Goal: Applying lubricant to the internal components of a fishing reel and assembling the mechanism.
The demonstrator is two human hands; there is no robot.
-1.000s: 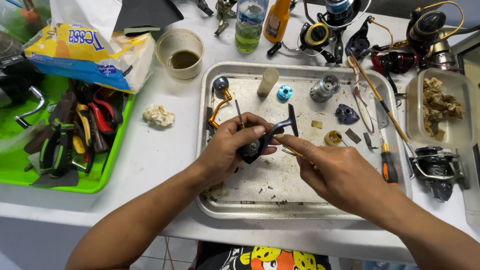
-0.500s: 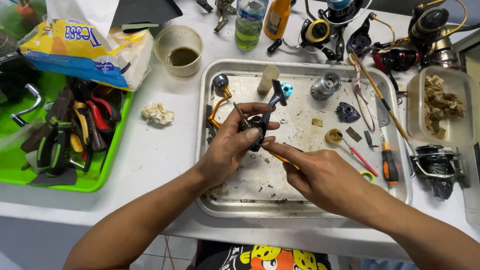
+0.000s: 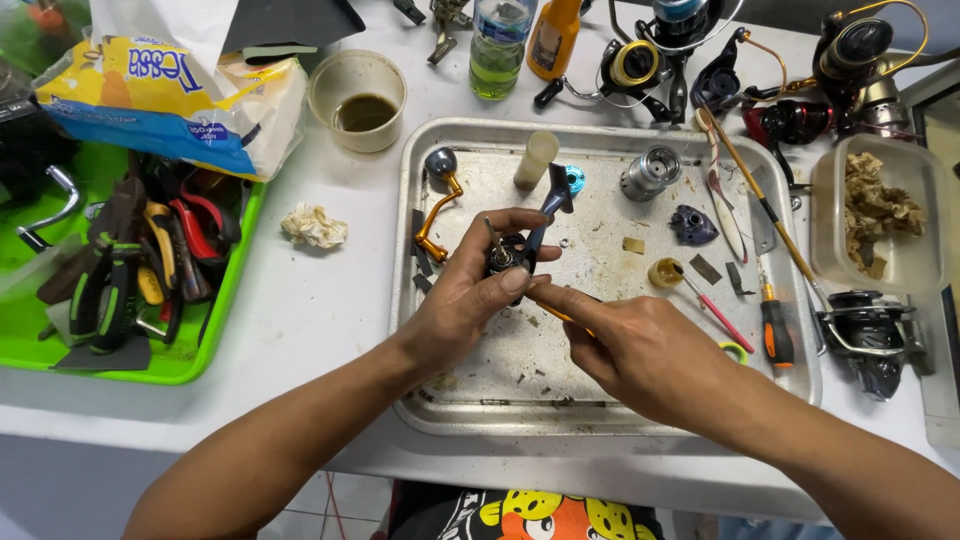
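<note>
**Reel body held over tray, tool applied**

A black reel body [image 3: 510, 255] was found grasped in the left hand [image 3: 470, 300], raised just above the metal tray [image 3: 600, 410] near its middle. A thin shaft was seen projecting upward from the body, with a dark arm extending toward the tray's far edge. The right hand [image 3: 640, 345] was closed on a slim orange-handled tool [image 3: 560, 315], its tip set against the body beside the left thumb. On the tray were noted a gold crank handle [image 3: 437, 205], a silver spool [image 3: 650, 172] and a screwdriver [image 3: 775, 325]. On the bench [image 3: 300, 300], a green tray of pliers [image 3: 120, 280] and a cup [image 3: 358, 85] were recorded to the left.
</note>
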